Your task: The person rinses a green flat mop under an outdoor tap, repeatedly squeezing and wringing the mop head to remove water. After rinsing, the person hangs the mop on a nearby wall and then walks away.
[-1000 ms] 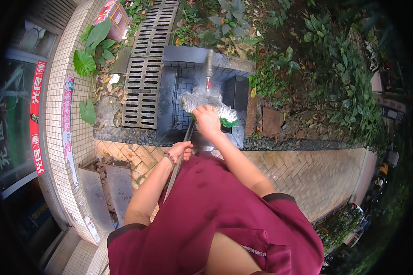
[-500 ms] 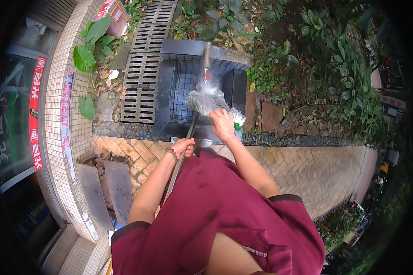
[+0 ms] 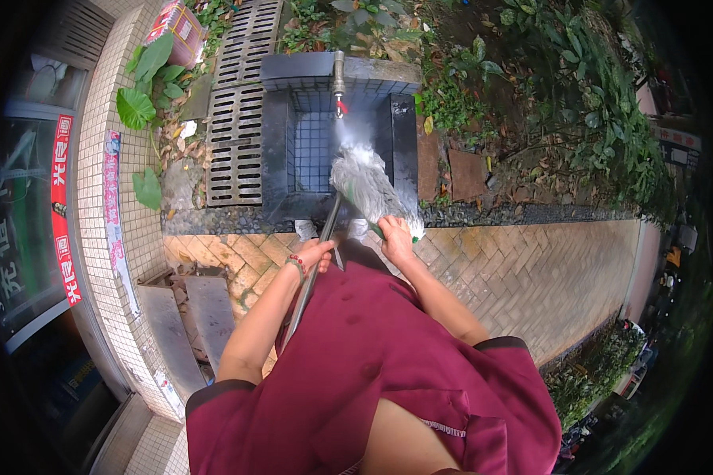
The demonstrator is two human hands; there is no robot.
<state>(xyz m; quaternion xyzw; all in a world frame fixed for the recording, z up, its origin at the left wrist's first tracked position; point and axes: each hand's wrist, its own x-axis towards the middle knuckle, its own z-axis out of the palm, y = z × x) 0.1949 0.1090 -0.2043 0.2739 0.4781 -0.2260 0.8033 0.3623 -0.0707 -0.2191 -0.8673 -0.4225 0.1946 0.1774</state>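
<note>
While our left hand [image 3: 317, 255] is wrapped around the mop pole [image 3: 307, 290], our right hand [image 3: 397, 237] clasps the near end of the grey-white mop head [image 3: 364, 180]. We have that mop head partly over the dark tiled basin [image 3: 277, 146], near the red-handled tap [image 3: 339, 83], where water [image 3: 352, 138] sprays onto its far end.

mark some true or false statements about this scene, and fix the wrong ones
1. The left hand grips the mop handle. True.
2. The right hand is on the faucet. False: it grasps the mop head.
3. Water sprays from the faucet toward the mop head. True.
4. Both wrists are bare. False: the left one wears a red bracelet.
5. A slotted grate lies left of the tiled basin. True.
6. Both forearms are covered. False: the maroon top is short-sleeved.
</note>
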